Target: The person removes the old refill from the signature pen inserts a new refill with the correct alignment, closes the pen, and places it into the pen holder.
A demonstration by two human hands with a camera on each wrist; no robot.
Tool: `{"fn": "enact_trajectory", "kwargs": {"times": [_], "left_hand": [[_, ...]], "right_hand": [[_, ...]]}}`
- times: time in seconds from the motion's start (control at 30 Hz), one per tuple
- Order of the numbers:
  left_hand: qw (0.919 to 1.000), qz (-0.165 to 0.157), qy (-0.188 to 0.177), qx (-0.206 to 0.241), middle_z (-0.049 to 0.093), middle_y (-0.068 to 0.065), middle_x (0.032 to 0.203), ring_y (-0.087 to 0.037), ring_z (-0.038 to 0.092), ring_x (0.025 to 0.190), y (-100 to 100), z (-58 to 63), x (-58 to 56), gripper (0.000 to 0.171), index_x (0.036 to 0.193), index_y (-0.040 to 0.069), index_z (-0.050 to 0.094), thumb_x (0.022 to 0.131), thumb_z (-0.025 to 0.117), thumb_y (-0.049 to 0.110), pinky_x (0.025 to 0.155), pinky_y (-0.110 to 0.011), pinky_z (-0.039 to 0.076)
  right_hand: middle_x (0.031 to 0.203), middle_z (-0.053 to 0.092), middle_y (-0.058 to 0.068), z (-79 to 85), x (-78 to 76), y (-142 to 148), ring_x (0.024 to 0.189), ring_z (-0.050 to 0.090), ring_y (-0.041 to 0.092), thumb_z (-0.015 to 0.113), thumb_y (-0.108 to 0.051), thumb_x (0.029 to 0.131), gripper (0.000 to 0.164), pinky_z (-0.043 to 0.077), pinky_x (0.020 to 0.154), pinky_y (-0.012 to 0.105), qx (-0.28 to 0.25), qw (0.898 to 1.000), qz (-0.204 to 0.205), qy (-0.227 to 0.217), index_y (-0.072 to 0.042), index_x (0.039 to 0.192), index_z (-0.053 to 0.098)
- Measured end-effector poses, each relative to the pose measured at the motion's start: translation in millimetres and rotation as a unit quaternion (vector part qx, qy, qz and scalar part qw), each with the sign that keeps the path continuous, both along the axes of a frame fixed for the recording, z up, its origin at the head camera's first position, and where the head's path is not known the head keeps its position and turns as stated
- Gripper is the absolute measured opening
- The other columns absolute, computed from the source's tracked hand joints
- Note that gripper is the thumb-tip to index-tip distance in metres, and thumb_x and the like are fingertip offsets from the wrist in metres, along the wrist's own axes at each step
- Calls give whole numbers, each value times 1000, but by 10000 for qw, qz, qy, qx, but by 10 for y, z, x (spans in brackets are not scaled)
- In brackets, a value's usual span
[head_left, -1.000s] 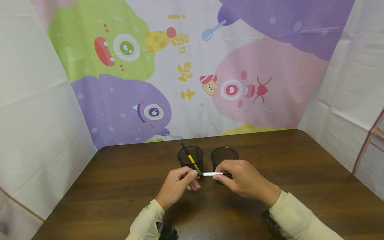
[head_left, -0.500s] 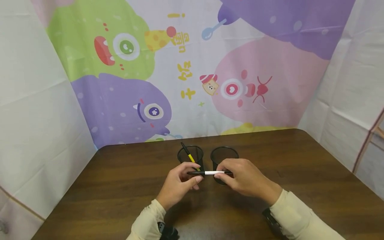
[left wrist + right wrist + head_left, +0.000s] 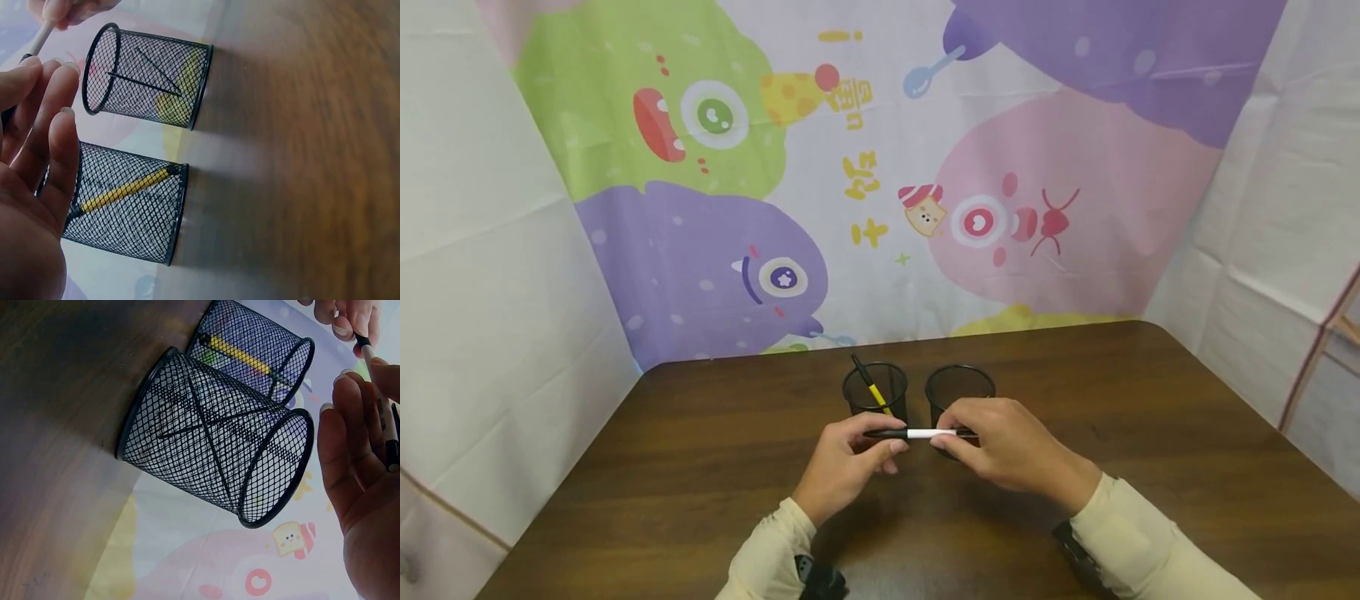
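A white marker pen point(image 3: 920, 434) with black ends lies level between my two hands, in front of two black mesh pen cups. My right hand point(image 3: 1011, 446) grips its right part, and in the right wrist view the white barrel point(image 3: 384, 422) runs along the fingers. My left hand point(image 3: 850, 454) pinches the pen's black left end between thumb and fingers. A yellow pen point(image 3: 877, 393) with black ends leans inside the left cup point(image 3: 125, 231), its upper end above the rim. The right cup point(image 3: 200, 437) shows no pen in it.
Both cups stand side by side on a brown wooden table point(image 3: 737, 433). Behind the table hangs a cartoon cloth point(image 3: 880, 292), with pale fabric walls point(image 3: 497, 250) on both sides. Dark devices point(image 3: 820, 577) sit at the wrists, beside cream sleeves.
My left fingers loosened from the black end about half a second ago and now close on it again, farther out to the left. My right hand has barely moved.
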State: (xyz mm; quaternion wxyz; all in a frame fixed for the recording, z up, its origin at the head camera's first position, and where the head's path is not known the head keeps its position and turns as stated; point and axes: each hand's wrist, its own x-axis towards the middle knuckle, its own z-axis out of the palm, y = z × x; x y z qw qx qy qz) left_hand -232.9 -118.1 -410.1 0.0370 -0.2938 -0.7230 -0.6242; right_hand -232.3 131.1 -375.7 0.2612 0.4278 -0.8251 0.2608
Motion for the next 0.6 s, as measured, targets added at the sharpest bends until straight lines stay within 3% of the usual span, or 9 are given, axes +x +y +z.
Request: {"fn": "enact_trajectory", "kwargs": {"times": [0.4,0.6], "left_hand": [[9999,33,-99,-105,74,-11,92,-22,69,68,-11,-17,-5,21,114,3,71,94,72,10,66,-37,61],[9998,12,-114,-141,74,-10,90,-23,70,69,-18,-21,-6,20,114,2,70,97,68,10,66,-38,61]], "right_hand": [[79,61,-15,-10,-7,0,60,49,5,78,-21,89,12,41,55,19,-20,10000,29,12,-19,88,67],[78,61,-15,-4,-1,-4,62,48,0,78,-20,89,12,42,55,19,-25,10000,19,51,-19,87,67]]}}
